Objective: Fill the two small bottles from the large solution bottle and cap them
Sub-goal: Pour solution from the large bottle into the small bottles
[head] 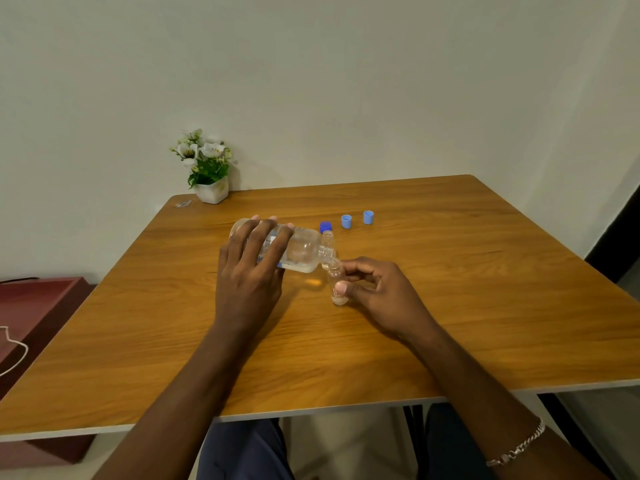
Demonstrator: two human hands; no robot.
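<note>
On the table (450,306), the right hand (377,292) pinches a tilted small bottle (335,277) between thumb and fingers; its fill is unclear. The left hand (249,271) grips the big bottle (301,251), which is tipped sideways with liquid pooled along its low wall and its neck at the small bottle's mouth. Just behind stands a second small bottle (328,237), uncapped. Beyond lie a dark cap (325,226), a near pale cap (346,221) and a far pale cap (368,217).

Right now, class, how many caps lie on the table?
3, in a row: a dark cap, partly behind a small bottle; a pale cap right of it; a second pale cap farther right. The large bottle could hide more.
</note>
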